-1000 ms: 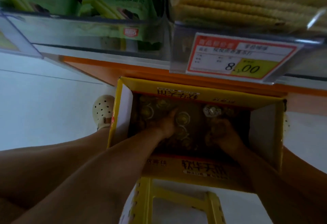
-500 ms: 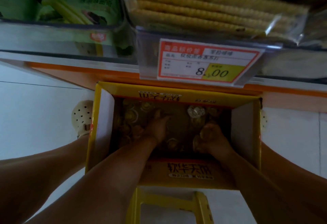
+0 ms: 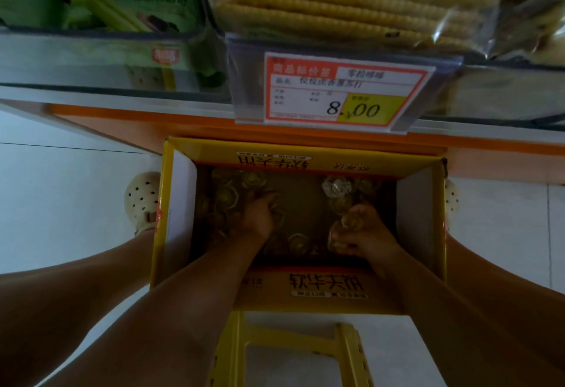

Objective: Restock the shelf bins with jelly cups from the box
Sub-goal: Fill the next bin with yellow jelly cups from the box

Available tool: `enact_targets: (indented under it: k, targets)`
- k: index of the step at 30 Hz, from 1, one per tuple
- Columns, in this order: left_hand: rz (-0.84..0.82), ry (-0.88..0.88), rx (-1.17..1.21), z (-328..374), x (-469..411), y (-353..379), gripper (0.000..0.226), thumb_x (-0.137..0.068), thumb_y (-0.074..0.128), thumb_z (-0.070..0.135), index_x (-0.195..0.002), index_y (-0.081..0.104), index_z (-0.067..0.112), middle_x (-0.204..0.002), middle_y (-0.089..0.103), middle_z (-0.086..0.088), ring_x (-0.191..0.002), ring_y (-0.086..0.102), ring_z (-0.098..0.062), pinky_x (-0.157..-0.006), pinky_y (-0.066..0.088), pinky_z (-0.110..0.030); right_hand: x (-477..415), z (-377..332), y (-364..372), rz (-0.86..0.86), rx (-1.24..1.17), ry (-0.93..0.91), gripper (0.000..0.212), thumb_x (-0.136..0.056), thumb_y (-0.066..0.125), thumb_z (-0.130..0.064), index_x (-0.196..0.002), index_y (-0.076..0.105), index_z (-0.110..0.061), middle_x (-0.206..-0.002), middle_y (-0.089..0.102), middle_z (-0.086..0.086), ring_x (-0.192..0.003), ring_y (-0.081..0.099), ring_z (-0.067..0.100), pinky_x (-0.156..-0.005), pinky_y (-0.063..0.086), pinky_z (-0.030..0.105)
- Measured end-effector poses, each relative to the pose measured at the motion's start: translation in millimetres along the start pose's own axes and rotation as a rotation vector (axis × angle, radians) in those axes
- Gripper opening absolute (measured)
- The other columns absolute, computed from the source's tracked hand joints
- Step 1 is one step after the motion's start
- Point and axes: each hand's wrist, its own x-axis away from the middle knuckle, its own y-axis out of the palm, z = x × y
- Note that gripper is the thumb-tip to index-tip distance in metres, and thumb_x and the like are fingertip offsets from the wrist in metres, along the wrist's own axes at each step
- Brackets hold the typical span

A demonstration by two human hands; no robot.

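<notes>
Far left, up on the shelf: soft green snack packets point(image 3: 91, 10) inside a clear plastic bin point(image 3: 91, 59). Just under it, a long orange shelf edge point(image 3: 122, 114) running from left to right.

Lower down, on the white tiled floor point(image 3: 61, 188): a cream rubber shoe with little holes point(image 3: 142, 203), partly hidden behind the left wall of a big yellow cardboard box point(image 3: 175, 209). Box open at the top, sitting between two bare legs, right under the shelf.

Down at the bottom of the box: lots of small round clear jelly cups point(image 3: 224, 195), piled mostly on the left side and in the far right corner, with bare brown card in the middle.

Two bare arms reaching into the box from the near side. Left hand point(image 3: 260, 220) low on the left pile, fingers curled round a few jelly cups.

Near, just below the box: a yellow plastic stool point(image 3: 293, 347).

Far, above the box, hanging off the shelf: a red and white price card point(image 3: 345, 90) with 8.00 on a yellow patch. Behind it, long bumpy yellow biscuit sticks point(image 3: 336, 4) in a crinkly clear bag.

Right hand point(image 3: 365, 235) a little nearer than the left, closed tight round a bunch of jelly cups, with some peeking out by the thumb.

Far right, a bit of a second cream shoe point(image 3: 452, 200) showing past the right wall of the box.
</notes>
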Motion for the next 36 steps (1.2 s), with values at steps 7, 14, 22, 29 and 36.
enact_targets:
  k: [7,14,22,29,36]
  targets:
    - [0.013,0.010,0.096,-11,-5,-1,0.052,-0.085,0.065,0.002,-0.132,0.057,0.022,-0.136,0.056,-0.009,-0.120,0.056,-0.025,-0.102,0.047,-0.038,-3,-2,3,-0.004,-0.035,-0.003,0.056,-0.079,0.064,0.016,-0.115,0.041,-0.020,-0.103,0.058,0.008,-0.087,0.064,0.023,-0.076,0.057,0.040]
    - [-0.219,-0.079,0.619,35,39,-48,0.044,-0.085,0.066,-0.001,-0.115,0.065,0.032,-0.126,0.061,-0.007,-0.110,0.062,-0.026,-0.086,0.057,-0.046,13,-17,8,-0.066,-0.072,-0.016,0.056,-0.078,0.066,0.014,-0.115,0.047,-0.023,-0.112,0.055,0.005,-0.096,0.061,0.022,-0.072,0.058,0.038]
    - [-0.562,-0.131,0.979,75,116,-103,0.041,-0.094,0.052,0.002,-0.122,0.062,0.030,-0.129,0.059,-0.009,-0.114,0.060,-0.029,-0.082,0.056,-0.049,70,-35,25,-0.311,-0.397,-0.023,0.057,-0.082,0.062,0.009,-0.125,0.054,-0.028,-0.126,0.053,0.012,-0.114,0.056,0.034,-0.083,0.055,0.049]
    - [-0.453,-0.035,0.823,112,176,-116,0.039,-0.085,0.068,0.044,-0.120,0.049,0.039,-0.129,0.051,-0.002,-0.114,0.055,-0.026,-0.078,0.056,-0.040,130,-45,50,-0.253,-0.243,-0.187,0.034,-0.094,0.055,-0.017,-0.121,0.055,-0.037,-0.120,0.058,0.006,-0.109,0.056,0.025,-0.075,0.050,0.037]
    - [-0.188,0.103,0.889,126,208,-123,0.032,-0.084,0.073,0.028,-0.110,0.057,0.037,-0.121,0.057,-0.003,-0.108,0.059,-0.026,-0.072,0.059,-0.038,162,-44,61,-0.119,-0.216,-0.407,0.024,-0.102,0.040,-0.039,-0.124,0.047,-0.039,-0.125,0.057,0.002,-0.109,0.059,0.023,-0.081,0.054,0.040]
